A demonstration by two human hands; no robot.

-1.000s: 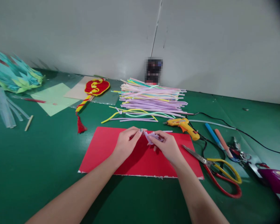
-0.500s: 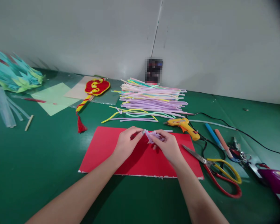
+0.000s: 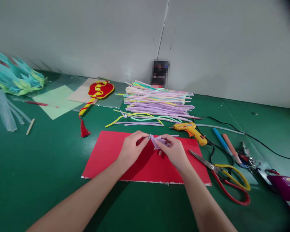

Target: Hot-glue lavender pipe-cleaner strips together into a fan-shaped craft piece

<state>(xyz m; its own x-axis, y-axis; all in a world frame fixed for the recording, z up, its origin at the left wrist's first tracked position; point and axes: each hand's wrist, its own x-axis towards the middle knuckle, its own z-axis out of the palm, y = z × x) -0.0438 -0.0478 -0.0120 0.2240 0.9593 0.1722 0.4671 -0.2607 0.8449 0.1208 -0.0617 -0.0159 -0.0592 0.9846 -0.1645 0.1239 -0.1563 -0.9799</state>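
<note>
Both grips are pinched shut, left hand (image 3: 130,149) and right hand (image 3: 175,152) meeting fingertip to fingertip on a small crumpled lilac chenille-stem coil (image 3: 159,140), held between them just above a red rectangular foam sheet (image 3: 103,156) on the green tabletop (image 3: 38,167), a yellow hot-glue gun (image 3: 190,129) nearby.

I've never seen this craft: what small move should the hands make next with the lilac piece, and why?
Probably another small twist. The left hand pinches the free end of the lilac piece while the right hand grips its bunched part above the red sheet. That end sticks out loose, so winding it in seems likely.
</note>
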